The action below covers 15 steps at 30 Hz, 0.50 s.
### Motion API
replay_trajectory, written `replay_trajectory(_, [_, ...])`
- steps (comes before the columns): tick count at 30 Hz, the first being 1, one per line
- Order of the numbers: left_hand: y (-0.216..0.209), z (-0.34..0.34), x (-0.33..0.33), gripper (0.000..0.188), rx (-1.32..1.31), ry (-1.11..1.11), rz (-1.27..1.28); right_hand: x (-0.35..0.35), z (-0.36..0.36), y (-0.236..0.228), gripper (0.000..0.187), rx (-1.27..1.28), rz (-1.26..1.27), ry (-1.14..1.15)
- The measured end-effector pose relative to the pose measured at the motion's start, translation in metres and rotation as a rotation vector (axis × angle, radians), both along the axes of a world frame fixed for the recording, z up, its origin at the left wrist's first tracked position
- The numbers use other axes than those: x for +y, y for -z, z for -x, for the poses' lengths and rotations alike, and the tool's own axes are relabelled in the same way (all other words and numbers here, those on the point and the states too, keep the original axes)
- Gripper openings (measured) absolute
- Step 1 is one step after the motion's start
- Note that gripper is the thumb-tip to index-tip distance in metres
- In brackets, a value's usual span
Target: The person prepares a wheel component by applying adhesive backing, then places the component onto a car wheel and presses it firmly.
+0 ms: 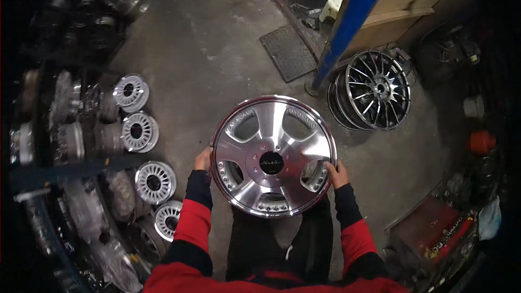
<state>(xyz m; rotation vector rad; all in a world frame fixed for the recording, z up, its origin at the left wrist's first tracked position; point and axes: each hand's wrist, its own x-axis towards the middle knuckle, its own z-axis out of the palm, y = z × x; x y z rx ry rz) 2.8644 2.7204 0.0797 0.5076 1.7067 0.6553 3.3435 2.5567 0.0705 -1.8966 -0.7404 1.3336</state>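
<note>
A polished silver wheel rim [266, 184] with five broad spokes and a black centre cap [271, 163] is held up in front of my body, its face toward me. My left hand [203, 159] grips its left edge, fingers partly hidden behind the rim. On the opposite side my right hand [338, 174] is closed on the edge, with the thumb over the front lip. Both arms are in red and black sleeves. My legs in dark trousers show below the rim.
Several white multi-spoke rims [154, 183] line the left side beside racks of wheels. A dark multi-spoke rim [378, 90] leans at the right near a blue post [353, 19]. A dark mat [287, 53] lies on the concrete floor [201, 59]. A red box [434, 225] sits lower right.
</note>
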Motion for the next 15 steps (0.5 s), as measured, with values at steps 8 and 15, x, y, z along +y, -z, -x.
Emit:
replay_trajectory(8, [0.237,-0.010,0.049,0.044,-0.418,0.051,0.049,0.034,-0.003,0.213,0.049,0.266,0.302,0.266])
replay_trajectory(15, [0.294,0.009,0.037,0.064,-0.373,-0.050,0.273,0.047,0.000,0.278,0.044,0.141,0.553,0.179])
